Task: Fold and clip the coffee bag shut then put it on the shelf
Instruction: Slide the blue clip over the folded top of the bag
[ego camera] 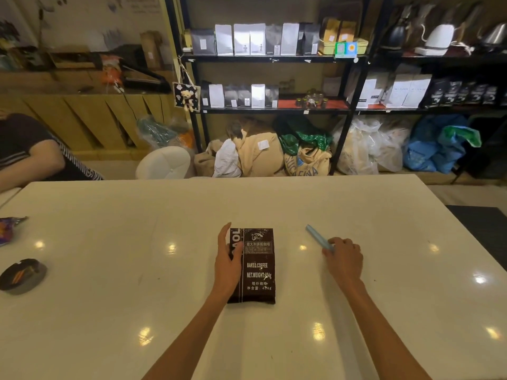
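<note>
A dark brown coffee bag (258, 266) with white print lies flat on the white table (109, 270), its top end pointing away from me. My left hand (228, 259) rests along the bag's left side, fingers wrapped on its edge. To the right, a light blue clip (318, 237) lies on the table at a slant. My right hand (344, 256) has its fingers closed over the clip's near end. Black shelves (274, 59) with rows of coffee bags stand beyond the table.
A dark ashtray (22, 275) sits near the table's left edge, with a purple wrapper (9, 229) behind it. A seated person's arm (30, 160) shows at far left. Sacks and plastic bags (260, 152) crowd the floor under the shelves. A white stool (164, 163) stands behind the table.
</note>
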A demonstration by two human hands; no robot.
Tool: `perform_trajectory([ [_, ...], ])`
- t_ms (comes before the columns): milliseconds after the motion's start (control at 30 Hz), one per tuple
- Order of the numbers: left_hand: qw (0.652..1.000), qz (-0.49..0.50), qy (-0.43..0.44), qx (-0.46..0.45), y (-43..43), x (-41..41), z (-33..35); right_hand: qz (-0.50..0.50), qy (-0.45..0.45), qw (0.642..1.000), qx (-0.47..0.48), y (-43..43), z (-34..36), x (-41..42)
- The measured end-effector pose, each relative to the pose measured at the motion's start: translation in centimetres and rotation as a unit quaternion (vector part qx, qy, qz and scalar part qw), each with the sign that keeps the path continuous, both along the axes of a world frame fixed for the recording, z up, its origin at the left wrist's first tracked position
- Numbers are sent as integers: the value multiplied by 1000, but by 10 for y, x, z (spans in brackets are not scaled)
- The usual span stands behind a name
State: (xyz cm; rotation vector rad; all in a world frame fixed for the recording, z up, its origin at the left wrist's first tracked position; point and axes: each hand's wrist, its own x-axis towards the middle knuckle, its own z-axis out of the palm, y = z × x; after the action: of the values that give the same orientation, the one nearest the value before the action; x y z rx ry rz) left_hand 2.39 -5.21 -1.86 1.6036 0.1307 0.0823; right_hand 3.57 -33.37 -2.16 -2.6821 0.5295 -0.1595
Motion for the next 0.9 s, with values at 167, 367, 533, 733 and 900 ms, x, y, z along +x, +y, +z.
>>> perform_trajectory([
  [167,988,-33,-55,141,0,5,2,136,-113,949,263,22,33,-12],
  [367,990,-120,0,71,-1,9,26,243,-82,926,278,59,57,-25],
  [533,984,-163,-24,70,-2,11,39,314,15,925,213,71,64,-24],
  [733,985,-132,-61,97,-2,10,34,119,-114,791,589,72,82,-30],
  [900,972,-179,-64,134,-10,7,36,139,-177,847,481,120,84,-35],
])
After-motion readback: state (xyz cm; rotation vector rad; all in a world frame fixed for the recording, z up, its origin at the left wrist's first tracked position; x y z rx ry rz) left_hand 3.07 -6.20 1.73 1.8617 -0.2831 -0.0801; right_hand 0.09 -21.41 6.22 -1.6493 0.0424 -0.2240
